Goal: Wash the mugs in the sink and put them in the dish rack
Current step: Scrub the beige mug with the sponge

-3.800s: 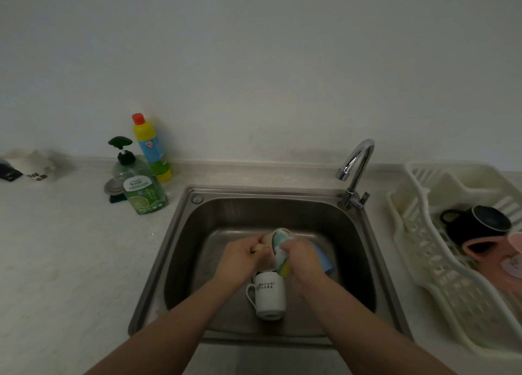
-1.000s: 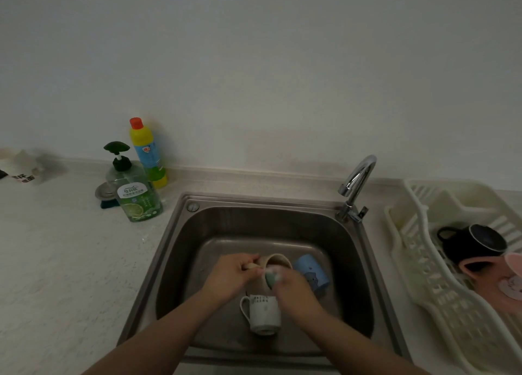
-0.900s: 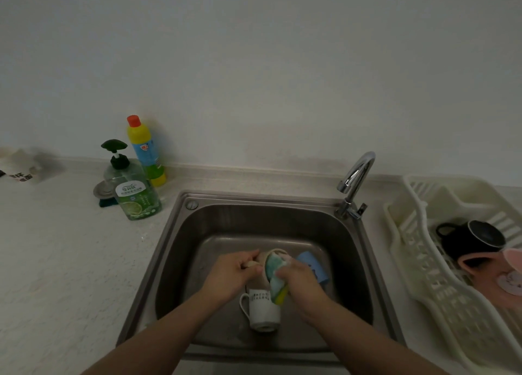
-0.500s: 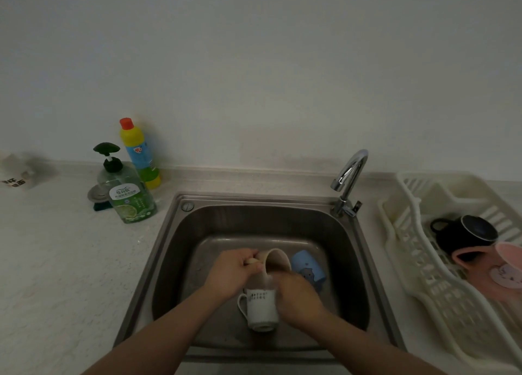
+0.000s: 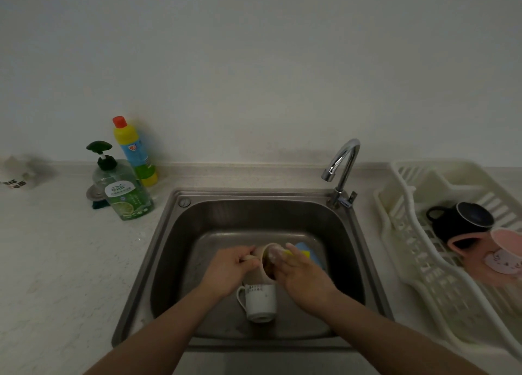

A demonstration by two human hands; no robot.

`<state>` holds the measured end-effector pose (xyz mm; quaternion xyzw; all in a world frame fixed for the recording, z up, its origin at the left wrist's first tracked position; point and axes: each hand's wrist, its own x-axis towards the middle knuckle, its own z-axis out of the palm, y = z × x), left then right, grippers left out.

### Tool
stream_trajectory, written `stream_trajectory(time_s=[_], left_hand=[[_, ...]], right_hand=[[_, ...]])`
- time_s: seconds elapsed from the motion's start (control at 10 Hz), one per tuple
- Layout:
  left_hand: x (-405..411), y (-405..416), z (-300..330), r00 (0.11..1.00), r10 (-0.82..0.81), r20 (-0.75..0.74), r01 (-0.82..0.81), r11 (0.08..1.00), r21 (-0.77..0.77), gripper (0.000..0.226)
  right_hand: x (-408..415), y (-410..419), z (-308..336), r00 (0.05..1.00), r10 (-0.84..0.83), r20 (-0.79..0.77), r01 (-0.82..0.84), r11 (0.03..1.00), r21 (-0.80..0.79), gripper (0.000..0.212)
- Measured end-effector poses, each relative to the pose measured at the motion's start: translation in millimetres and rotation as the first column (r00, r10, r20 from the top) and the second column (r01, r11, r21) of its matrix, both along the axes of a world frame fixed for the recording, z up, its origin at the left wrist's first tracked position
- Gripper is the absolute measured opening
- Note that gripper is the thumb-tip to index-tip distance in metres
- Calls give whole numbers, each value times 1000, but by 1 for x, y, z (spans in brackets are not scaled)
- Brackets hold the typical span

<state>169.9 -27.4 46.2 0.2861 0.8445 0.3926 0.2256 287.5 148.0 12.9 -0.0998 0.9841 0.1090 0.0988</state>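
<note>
From the head camera, I am looking down into the steel sink (image 5: 169,250), where my left hand (image 5: 228,273) is curling its grip around the handle of a beige mug (image 5: 261,261), holding it tipped on its side over the basin with the mouth facing right. My right hand (image 5: 302,275) is reaching into that mouth, fingers pushing a yellow sponge (image 5: 293,252) against the inside; the grip is wrapping the sponge, though most of it is hiding behind my fingers. Just below the beige mug, a white mug (image 5: 260,304) is sitting on the sink floor, handle pointing left. Behind my right hand, a blue mug (image 5: 306,249) is peeking out, mostly covered. The faucet (image 5: 341,165) is arching at the sink's back right corner. On the worktop (image 5: 56,261) to the right, the white dish rack (image 5: 418,261) is holding 2 mugs touching one another: a black mug (image 5: 463,219) and a pink mug (image 5: 491,258) in front of it. To the left, a green soap dispenser (image 5: 121,188) is standing just before a yellow bottle (image 5: 132,151).
</note>
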Motion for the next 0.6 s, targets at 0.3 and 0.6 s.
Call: stream_trajectory(time_s=[0.3, 0.6], left_hand=[[38, 12, 0, 978, 210, 13, -211, 977, 45, 25], [31, 8, 4, 989, 151, 13, -151, 988, 28, 15]], right_hand=[[-9, -33, 37, 569, -295, 768, 296, -797, -526, 39], [12, 5, -3, 999, -9, -40, 4, 994, -113, 62]])
